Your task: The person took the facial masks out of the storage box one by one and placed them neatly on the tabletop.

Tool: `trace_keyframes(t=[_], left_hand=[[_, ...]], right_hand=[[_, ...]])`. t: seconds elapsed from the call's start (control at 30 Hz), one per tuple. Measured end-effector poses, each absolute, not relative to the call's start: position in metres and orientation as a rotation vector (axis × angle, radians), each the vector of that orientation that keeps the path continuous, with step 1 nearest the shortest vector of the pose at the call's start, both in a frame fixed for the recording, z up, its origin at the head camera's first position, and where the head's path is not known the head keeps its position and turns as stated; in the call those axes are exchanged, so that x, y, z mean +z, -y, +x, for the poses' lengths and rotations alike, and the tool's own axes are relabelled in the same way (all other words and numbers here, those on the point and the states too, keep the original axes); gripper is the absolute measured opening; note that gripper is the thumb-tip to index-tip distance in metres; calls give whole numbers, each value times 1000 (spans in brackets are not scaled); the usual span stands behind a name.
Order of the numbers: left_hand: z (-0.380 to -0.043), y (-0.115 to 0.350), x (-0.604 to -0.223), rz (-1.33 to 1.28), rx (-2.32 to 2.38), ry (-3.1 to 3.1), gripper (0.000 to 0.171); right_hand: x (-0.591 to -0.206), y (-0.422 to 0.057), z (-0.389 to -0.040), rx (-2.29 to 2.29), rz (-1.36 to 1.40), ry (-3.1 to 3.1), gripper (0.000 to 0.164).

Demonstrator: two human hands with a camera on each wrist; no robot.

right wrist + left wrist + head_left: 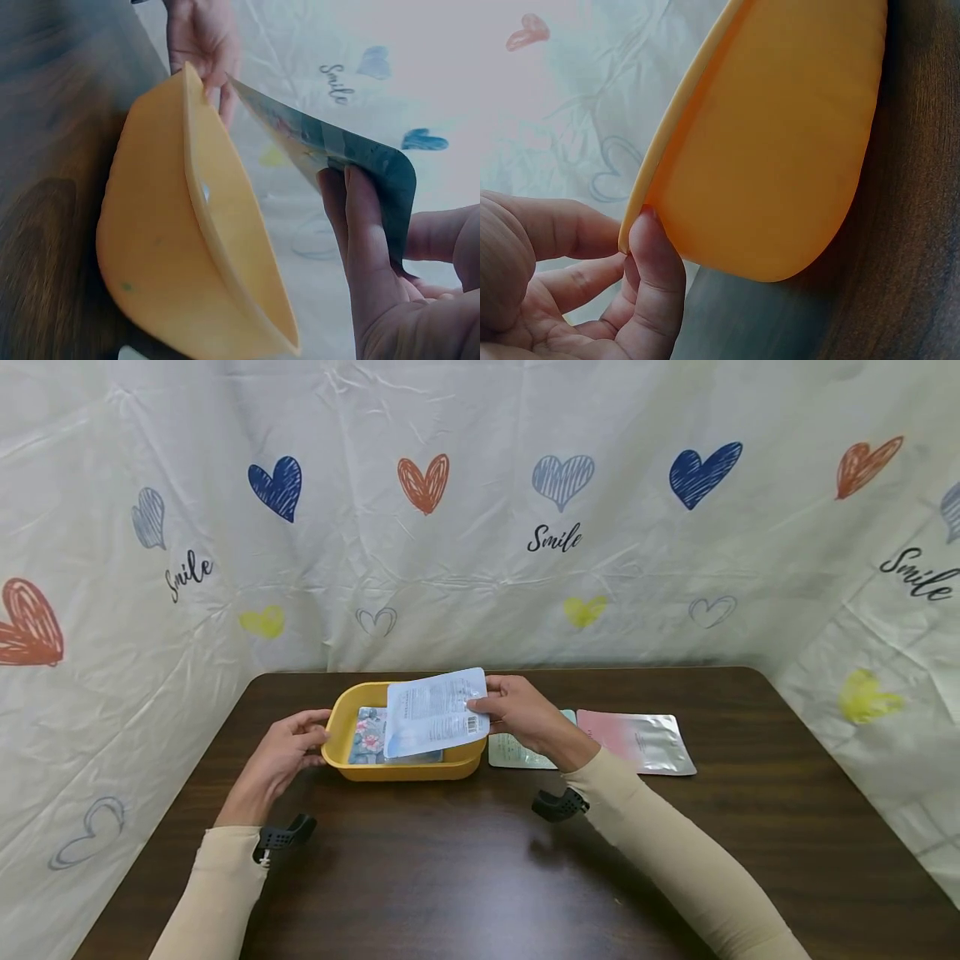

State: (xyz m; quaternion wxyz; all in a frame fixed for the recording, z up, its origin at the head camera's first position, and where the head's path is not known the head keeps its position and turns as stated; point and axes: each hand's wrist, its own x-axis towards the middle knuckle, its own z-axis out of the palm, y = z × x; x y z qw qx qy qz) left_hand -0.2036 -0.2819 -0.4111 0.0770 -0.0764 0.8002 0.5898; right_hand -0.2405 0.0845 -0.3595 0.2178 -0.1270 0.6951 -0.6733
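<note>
My left hand (281, 756) pinches the left rim of a yellow plastic basin (405, 772); in the left wrist view the thumb and a finger grip that rim (676, 112). Over the basin, my right hand (528, 714) holds a light blue sheet mask packet (431, 714) by its right edge, printed back facing up. The right wrist view shows this packet (375, 161) tilted above the basin's rim, between thumb and fingers. Inside the basin lies a blue-grey packet with pink flowers (367, 735), partly covered by the held one.
Right of the basin, a pale green packet (517, 756) lies on the dark wooden table (420, 877), partly hidden by my right hand. Beside it is a pink and silver packet (652, 743). A white sheet with printed hearts (465, 552) hangs behind the table.
</note>
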Motion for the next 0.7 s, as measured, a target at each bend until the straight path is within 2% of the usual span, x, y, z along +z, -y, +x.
trace_keyframes(t=[0.7], left_hand=[[-203,284,-412,-205,1769,-2397,52]], right_hand=[[-356,-151,-214,-1954,-297,-1902,41]])
